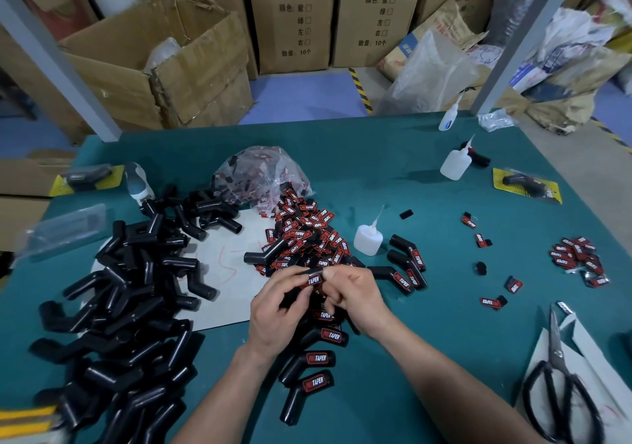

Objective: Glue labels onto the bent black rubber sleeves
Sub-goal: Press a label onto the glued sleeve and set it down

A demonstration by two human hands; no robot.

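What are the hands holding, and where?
A sleeve with a label on it. The left hand grips its lower part; the right hand pinches the labelled end.

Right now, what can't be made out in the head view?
Head view only:
- held sleeve: mostly hidden by the left hand and right hand; mainly its label shows.
- glue under that label: hidden.
- scissors: handles cut by the bottom edge.
- bag contents: blurred by plastic.
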